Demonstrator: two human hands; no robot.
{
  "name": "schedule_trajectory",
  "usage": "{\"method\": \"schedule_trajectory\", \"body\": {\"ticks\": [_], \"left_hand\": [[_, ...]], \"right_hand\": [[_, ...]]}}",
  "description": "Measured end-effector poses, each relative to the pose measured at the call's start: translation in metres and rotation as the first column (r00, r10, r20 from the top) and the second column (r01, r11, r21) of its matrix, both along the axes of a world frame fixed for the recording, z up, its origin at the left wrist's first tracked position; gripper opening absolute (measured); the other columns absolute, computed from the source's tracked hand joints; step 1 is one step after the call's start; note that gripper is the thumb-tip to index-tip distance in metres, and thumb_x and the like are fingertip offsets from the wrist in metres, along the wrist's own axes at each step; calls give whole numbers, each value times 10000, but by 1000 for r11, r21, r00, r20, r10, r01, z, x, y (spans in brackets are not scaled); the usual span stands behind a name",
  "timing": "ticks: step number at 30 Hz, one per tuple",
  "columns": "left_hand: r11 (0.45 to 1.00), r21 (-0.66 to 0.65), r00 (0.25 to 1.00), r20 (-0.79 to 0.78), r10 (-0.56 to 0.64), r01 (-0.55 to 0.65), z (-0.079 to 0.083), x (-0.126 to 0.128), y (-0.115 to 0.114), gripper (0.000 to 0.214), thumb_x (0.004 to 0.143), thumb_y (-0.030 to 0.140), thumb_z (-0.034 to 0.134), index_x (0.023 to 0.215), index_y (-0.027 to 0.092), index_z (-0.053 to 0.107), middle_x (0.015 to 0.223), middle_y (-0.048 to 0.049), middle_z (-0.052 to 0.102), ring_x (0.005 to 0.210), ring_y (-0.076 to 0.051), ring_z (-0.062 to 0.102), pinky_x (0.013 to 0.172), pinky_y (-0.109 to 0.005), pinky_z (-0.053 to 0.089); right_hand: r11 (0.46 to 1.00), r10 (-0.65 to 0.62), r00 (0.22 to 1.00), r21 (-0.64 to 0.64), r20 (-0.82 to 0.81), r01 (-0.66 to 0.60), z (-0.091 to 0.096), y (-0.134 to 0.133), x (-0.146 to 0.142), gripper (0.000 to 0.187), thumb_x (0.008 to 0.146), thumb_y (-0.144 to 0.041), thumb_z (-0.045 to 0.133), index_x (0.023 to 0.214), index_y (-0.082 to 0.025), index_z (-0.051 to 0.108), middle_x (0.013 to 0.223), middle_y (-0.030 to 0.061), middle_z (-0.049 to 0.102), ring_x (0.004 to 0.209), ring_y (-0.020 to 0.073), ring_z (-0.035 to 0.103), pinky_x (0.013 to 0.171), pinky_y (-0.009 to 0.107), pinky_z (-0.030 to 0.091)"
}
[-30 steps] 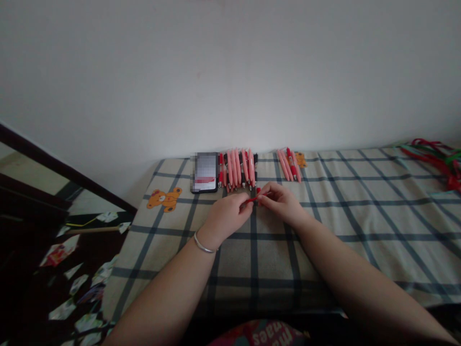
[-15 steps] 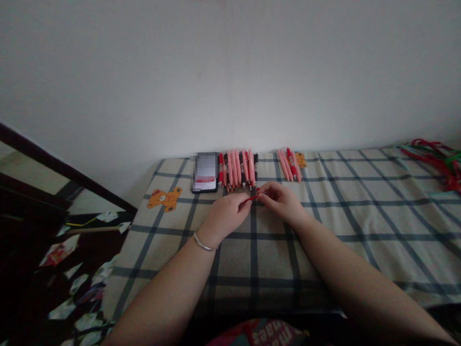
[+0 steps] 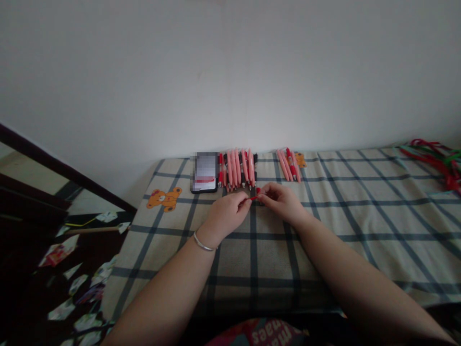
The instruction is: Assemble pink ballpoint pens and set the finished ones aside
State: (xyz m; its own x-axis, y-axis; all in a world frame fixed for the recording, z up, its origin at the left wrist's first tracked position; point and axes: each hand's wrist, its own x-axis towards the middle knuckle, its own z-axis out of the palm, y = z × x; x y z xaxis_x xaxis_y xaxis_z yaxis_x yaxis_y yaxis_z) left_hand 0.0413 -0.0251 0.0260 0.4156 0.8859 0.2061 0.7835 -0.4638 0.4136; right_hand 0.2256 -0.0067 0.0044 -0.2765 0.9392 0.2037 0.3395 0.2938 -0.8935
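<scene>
My left hand (image 3: 232, 210), with a silver bangle at the wrist, is closed in a pinch on a thin red strip (image 3: 254, 197). My right hand (image 3: 279, 202) pinches the other end of this strip, thumb and forefinger together. Beside the right fingertips shows a small red piece (image 3: 258, 190), mostly hidden by the fingers; it looks like part of a red pen. Just beyond the hands lies a row of pink, red and black pens (image 3: 236, 168), tips towards me. Farther right is a smaller group of pink pens and a red one (image 3: 288, 165).
A phone (image 3: 204, 173) with a lit, partly blurred screen lies left of the pen row. Red and green ribbons (image 3: 437, 161) are heaped at the far right on the checked cloth (image 3: 331, 259). A wall stands behind. Papers (image 3: 63, 310) litter the dark area below left.
Both hands stay almost in place. The red strip between the fingertips shows a little shorter now, and the small red piece by the right fingers shows more. Nothing else has visibly moved.
</scene>
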Motion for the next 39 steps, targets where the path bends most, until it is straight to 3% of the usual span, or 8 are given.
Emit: {"method": "schedule_trajectory", "body": {"ticks": [8,18,21,25,35,39], "left_hand": [[998,-13,998,16,-54,55,0,1,-1,228,908,315,374,836,203,558,754,-6,621,688,-140,576,575,-243,341],[999,4,999,1,-50,50,0,1,0,236,902,292,378,785,203,562,729,-5,617,654,-131,556,556,-244,313],[999,22,1000,9,-28,27,0,0,1,238,896,282,383,749,200,551,715,-6,610,645,-130,550,546,-243,303],[999,34,998,54,-9,7,-1,-1,2,225,890,272,385,760,199,553,742,-7,617,675,-130,559,583,-233,332],[999,13,998,48,48,-48,2,-1,1,244,891,289,373,771,204,567,706,-3,615,628,-130,547,564,-235,313],[998,3,997,38,66,-66,2,-1,1,246,890,302,376,792,206,580,715,-7,626,620,-131,543,556,-238,308]], "right_hand": [[1000,3,1000,8,30,-4,2,1,3,195,800,-356,547,747,-168,551,647,-7,545,570,107,467,528,234,366],[999,11,1000,32,20,-11,-3,3,3,152,772,-324,584,747,-175,563,678,3,584,581,112,501,542,237,394],[998,23,998,54,55,-26,-2,2,2,151,768,-313,588,839,-179,580,685,-1,577,577,110,499,525,231,395],[996,38,992,71,116,-47,0,0,1,295,752,-255,595,1035,-187,545,637,-38,519,526,96,466,476,211,373],[972,-213,939,157,270,176,1,7,6,205,777,-265,534,950,-176,599,651,-7,555,547,110,489,510,234,383],[958,-258,904,211,341,194,3,7,9,134,763,-275,550,832,-183,620,664,8,576,578,124,507,531,242,383]]}}
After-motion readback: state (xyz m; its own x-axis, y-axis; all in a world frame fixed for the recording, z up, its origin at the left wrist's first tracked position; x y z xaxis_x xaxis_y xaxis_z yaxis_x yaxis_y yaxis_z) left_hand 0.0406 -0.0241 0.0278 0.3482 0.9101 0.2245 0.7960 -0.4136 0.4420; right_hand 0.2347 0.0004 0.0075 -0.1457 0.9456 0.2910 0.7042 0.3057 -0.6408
